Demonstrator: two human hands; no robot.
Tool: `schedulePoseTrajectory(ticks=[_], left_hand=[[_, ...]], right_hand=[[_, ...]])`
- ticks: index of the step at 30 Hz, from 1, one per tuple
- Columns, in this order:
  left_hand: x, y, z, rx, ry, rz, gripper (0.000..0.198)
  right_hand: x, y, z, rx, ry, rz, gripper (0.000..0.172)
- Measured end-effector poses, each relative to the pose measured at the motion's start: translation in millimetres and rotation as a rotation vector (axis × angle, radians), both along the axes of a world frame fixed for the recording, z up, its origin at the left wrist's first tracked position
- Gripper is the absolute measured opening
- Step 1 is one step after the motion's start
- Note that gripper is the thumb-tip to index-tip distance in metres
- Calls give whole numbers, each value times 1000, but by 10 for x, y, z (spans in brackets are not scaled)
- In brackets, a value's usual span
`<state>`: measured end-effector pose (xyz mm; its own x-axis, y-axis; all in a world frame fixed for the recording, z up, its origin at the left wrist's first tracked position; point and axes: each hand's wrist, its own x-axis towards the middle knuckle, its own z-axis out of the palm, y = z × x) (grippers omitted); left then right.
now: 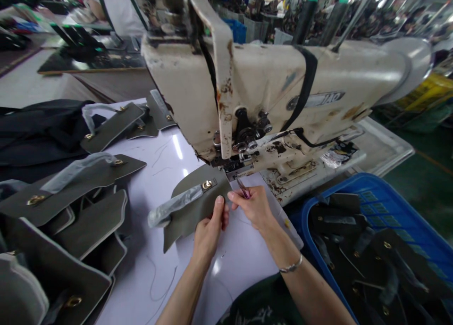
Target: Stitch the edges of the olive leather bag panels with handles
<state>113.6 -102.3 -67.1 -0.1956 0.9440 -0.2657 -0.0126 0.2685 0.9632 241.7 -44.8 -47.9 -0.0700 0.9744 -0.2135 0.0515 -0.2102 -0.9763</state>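
Observation:
Below the head of a sewing machine (226, 141) lies a grey-green bag panel (198, 207) with a plastic-wrapped handle (177, 204) and a gold metal fitting. My left hand (210, 228) is closed on the panel's near right edge, its thumb on top. Just to its right, my right hand (255, 209) is closed around a small slim pointed tool (243, 188), pinkish and metallic. Its exact kind is partly hidden by the fingers. Thumb and forefinger of that hand are at the panel's edge, close to the needle area.
Several similar panels (95, 221) with wrapped handles are piled on the white table (141, 268) at left. More lie in a blue plastic basket (382, 188) at lower right. Black cloth (42, 136) lies at far left. Loose threads are on the table; a person stands beyond.

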Motion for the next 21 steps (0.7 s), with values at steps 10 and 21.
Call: schedulePoseTrajectory(ticks=[10,21], left_hand=[[-656,-315,109,297,1043,-28,51],[-687,760,553,456,1343,-354,48]], right_hand=[[-27,6,24,-95,273,-68,33],[-37,38,-93,-110,323,-39,32]])
